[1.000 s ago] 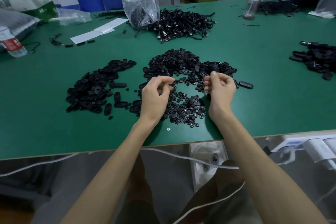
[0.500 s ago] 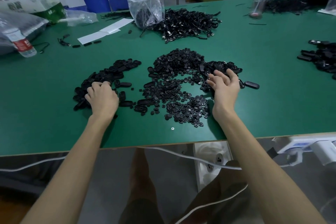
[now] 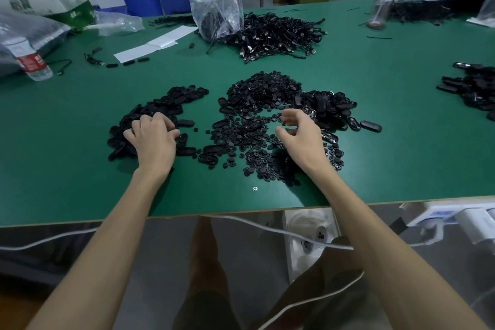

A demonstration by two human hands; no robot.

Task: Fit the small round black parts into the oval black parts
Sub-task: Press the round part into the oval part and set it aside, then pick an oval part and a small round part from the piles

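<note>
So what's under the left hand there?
The left hand lies on the pile of oval black parts on the green table. Whether its curled fingers hold one is hidden.

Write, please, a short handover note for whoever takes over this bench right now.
Left hand: fingers curled, resting on the pile of oval black plastic parts at the left. Whether it grips one is hidden.
Right hand: loosely curled, holding nothing, above the heap of small round black plastic parts in the centre.
A second pile of oval black parts lies just right of that heap, all on the green table.
Done: I cannot tell which ovals are already fitted.
Left: many loose round parts remain to be fitted into ovals.
</note>
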